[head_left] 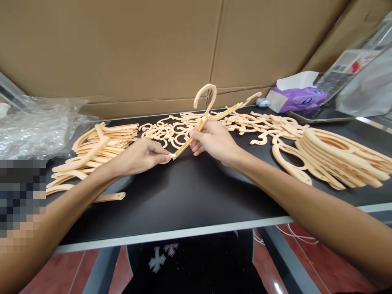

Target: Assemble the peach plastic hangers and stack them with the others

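Note:
A cream plastic clothes hanger (190, 141) is held tilted above the table, its hook pointing up and one arm reaching down to the left. My right hand (212, 141) is closed around it just below the hook. With thumb and fingers pinched, my left hand (142, 156) grips the hanger's lower left end, where a small end piece shows. Behind my hands lies a heap of small curved hook pieces (163, 130). Beside my left forearm is a pile of hanger arm pieces (88, 153); one loose arm piece (110, 197) lies nearer the front edge.
Stacked hanger parts (343, 157) sit at the right, with more loose pieces (269, 122) behind them. A purple tissue pack (301, 99) and a dark phone (321, 115) lie at the back right. Clear plastic wrap (39, 126) is at the left; cardboard (137, 49) stands behind.

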The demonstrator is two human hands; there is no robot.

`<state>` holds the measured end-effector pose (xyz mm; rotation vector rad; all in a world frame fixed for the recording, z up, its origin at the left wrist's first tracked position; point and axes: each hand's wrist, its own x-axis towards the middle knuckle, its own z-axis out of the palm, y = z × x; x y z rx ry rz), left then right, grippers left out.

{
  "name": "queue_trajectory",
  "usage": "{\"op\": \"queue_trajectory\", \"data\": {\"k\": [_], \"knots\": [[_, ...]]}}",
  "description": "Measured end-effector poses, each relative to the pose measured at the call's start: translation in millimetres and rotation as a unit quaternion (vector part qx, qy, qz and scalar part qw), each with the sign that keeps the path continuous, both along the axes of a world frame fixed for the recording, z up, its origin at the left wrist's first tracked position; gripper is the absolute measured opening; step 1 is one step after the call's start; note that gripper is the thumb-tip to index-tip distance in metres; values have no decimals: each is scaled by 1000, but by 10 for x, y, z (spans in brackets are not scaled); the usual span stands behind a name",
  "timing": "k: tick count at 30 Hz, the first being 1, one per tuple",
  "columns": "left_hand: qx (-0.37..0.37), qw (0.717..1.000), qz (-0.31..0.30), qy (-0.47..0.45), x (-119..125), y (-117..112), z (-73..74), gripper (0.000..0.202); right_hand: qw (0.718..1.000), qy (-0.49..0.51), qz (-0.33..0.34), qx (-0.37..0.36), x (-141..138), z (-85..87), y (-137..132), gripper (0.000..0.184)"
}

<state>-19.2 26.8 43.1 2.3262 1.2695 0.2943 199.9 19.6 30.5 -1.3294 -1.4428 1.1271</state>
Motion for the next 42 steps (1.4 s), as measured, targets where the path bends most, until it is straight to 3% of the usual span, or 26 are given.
{"op": "queue_trajectory", "data": {"k": [7, 28, 42], "knots": [[-43, 998, -39, 1, -47, 7, 23, 35, 1000, 7, -9, -10, 12, 6, -7, 18], [-60, 998, -3, -12, -12, 20, 27, 40, 999, 14, -3, -36, 55, 0, 48, 19], [-46, 998, 17, -50, -6, 22, -36, 32, 999, 12, -6, -33, 34, -5, 41, 19]]}}
